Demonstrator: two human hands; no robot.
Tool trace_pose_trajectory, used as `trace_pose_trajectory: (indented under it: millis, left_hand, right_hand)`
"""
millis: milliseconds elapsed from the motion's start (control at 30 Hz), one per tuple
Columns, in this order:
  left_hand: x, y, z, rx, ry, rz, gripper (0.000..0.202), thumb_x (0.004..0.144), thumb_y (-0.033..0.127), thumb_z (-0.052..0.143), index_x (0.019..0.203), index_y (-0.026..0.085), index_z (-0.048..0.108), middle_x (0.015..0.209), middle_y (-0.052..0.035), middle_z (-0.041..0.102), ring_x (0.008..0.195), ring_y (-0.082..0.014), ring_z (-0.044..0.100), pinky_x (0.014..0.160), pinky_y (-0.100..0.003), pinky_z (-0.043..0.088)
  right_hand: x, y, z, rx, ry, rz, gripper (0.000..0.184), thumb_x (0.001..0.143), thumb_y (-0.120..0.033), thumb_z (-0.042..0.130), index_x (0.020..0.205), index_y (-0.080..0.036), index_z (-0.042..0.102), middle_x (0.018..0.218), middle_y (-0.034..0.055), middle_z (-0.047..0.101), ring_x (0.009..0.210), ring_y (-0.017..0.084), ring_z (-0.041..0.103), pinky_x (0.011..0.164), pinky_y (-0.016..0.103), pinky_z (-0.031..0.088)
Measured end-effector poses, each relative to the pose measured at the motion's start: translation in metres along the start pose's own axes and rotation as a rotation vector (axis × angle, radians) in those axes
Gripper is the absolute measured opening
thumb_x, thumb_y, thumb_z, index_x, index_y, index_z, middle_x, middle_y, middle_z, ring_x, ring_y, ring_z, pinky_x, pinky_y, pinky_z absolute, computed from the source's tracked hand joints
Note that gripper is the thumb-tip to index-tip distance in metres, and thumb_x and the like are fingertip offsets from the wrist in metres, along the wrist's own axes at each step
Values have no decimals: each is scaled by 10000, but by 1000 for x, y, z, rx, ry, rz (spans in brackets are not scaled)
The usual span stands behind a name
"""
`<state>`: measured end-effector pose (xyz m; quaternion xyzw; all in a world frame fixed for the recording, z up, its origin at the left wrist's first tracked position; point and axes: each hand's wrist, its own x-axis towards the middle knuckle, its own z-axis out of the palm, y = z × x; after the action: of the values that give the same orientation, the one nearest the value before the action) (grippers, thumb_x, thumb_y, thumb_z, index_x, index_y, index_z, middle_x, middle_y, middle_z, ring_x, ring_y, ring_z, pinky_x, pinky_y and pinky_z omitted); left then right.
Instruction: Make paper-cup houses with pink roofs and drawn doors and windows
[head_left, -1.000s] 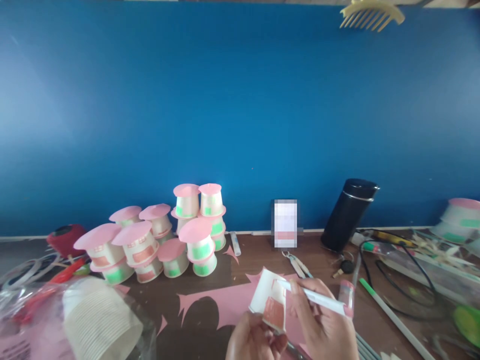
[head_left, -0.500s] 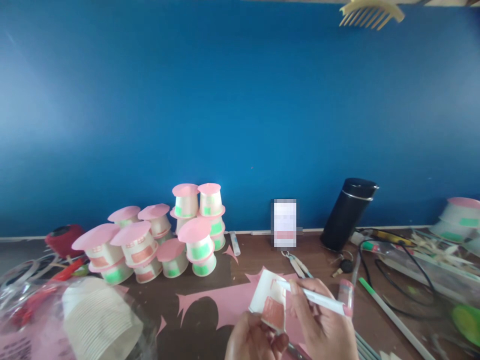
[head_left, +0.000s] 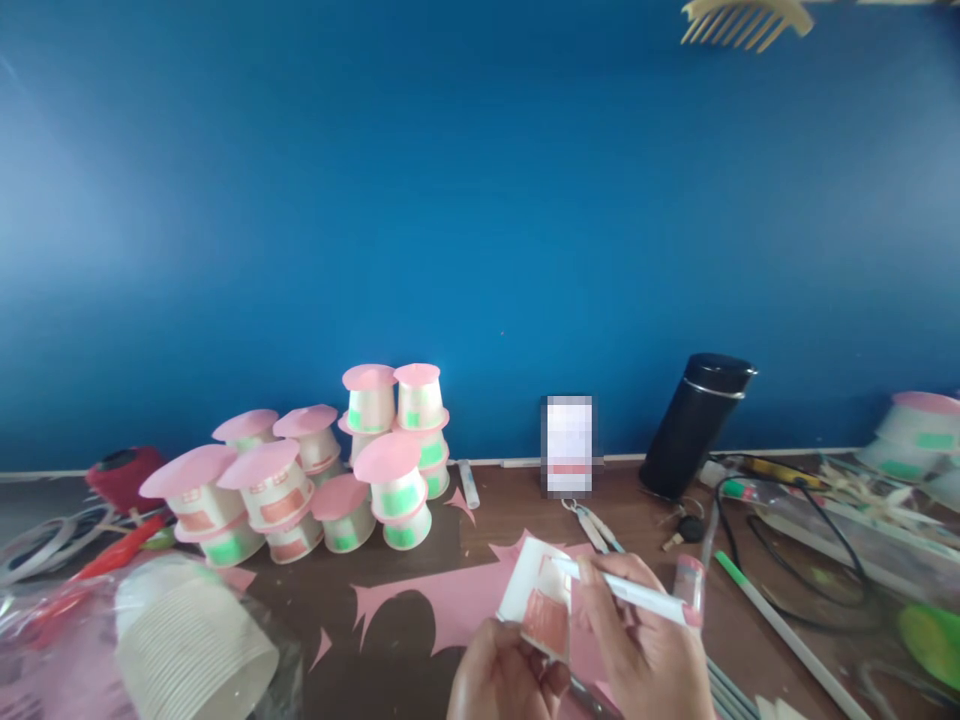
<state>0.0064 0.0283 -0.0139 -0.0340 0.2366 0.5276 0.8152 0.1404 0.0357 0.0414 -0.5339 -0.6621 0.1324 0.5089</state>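
Note:
A white paper cup point(head_left: 520, 585) with a red coloured-in patch is tilted in my left hand point(head_left: 504, 678), whose fingers close round its lower end. My right hand point(head_left: 649, 640) pinches a white marker pen point(head_left: 637, 592) with a pink-red end. The pen's tip meets the cup's side just above the red patch, by a thin red outline. Beneath both hands lies a cut sheet of pink paper point(head_left: 457, 605), partly covered by them.
Stacked paper cups with pink paper tops point(head_left: 386, 465) stand at the left. A bagged stack of cups point(head_left: 199, 640) lies front left. Toward the back right are a black flask point(head_left: 694, 430), keys point(head_left: 686, 528), a black cable point(head_left: 787, 580) and a pixelated upright object point(head_left: 570, 445).
The whole view has shifted very slightly. My hands keep nearly the same hold, with the pen tip still at the cup's side.

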Motion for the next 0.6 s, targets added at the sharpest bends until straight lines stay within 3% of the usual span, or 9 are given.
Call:
trace_pose_trajectory:
  millis: [600]
  left_hand:
    - [-4, 0, 5, 2, -28, 24, 99, 683, 140, 657, 586, 157, 642, 634, -31, 690, 627, -156, 601, 670, -314, 402]
  right_hand:
    - [-1, 5, 3, -26, 38, -13, 194, 929, -341, 493, 874, -216, 631, 576, -17, 654, 497, 149, 650, 482, 200, 487]
